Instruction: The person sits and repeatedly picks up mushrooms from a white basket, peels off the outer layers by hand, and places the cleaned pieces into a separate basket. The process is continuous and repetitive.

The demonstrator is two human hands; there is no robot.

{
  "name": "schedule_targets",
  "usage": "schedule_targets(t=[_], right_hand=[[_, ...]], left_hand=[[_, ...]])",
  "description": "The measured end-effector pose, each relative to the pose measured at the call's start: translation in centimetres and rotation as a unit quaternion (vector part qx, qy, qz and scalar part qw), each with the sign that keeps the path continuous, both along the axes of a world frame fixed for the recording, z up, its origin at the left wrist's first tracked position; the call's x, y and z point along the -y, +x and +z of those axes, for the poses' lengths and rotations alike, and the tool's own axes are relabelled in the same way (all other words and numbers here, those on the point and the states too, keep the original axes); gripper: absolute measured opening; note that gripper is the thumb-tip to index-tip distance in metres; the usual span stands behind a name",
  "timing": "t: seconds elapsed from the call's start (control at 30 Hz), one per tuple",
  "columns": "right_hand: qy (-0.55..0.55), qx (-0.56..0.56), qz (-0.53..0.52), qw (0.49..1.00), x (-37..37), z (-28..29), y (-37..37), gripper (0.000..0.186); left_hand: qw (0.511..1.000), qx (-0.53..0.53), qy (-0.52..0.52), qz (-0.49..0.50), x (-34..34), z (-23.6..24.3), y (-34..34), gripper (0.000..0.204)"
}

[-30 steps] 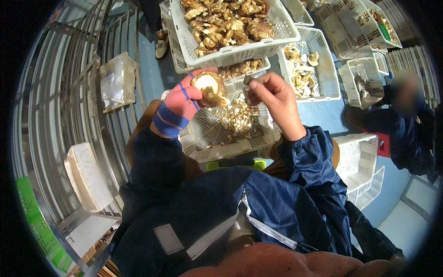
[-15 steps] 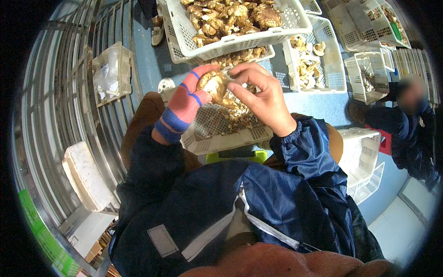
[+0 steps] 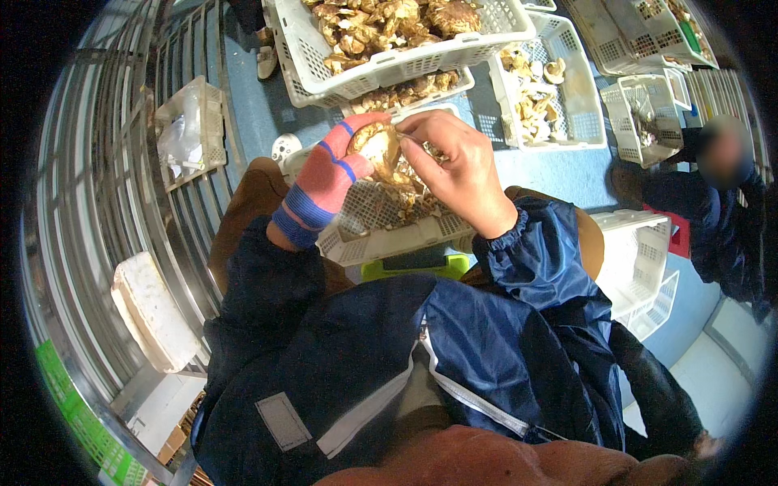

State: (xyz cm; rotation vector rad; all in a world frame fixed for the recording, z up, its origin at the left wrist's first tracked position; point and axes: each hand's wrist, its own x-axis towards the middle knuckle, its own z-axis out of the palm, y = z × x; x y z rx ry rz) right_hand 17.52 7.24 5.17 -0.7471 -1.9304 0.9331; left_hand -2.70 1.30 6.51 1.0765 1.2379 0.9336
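A pink glove with blue stripes covers my left hand (image 3: 322, 180), which is closed around a brown mushroom (image 3: 374, 147) showing a pale patch. My bare right hand (image 3: 460, 174) is beside it, thumb and forefinger pinched against the mushroom's right side; what they grip there is too small to make out. Below both hands is a white perforated crate (image 3: 350, 251) with small pale mushroom scraps (image 3: 409, 206) in it, partly hidden by my hands.
A stacked crate (image 3: 389, 61) of brown mushrooms stands ahead, another crate (image 3: 579, 97) of pale pieces to its right. Metal racks (image 3: 97, 202) line the left, with a foam block (image 3: 154, 312). A co-worker (image 3: 717, 227) is at the right near crates (image 3: 640, 267).
Since a second ago my right hand, which held a small dark object, has moved left to the mushroom in my left hand, and its fingertips now press there.
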Motion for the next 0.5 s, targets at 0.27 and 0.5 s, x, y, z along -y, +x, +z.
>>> schedule_targets(t=[0.27, 0.5], right_hand=[[-0.085, -0.021, -0.016, 0.996, -0.3, -0.4, 0.3, 0.010], [-0.048, 0.023, -0.076, 0.996, 0.0, -0.3, 0.0, 0.008]], left_hand=[[0.991, 0.123, -0.039, 0.043, -0.5, -3.1, -2.0, 0.060], [0.987, 0.021, 0.072, 0.140, 0.3, -4.0, 2.1, 0.092]])
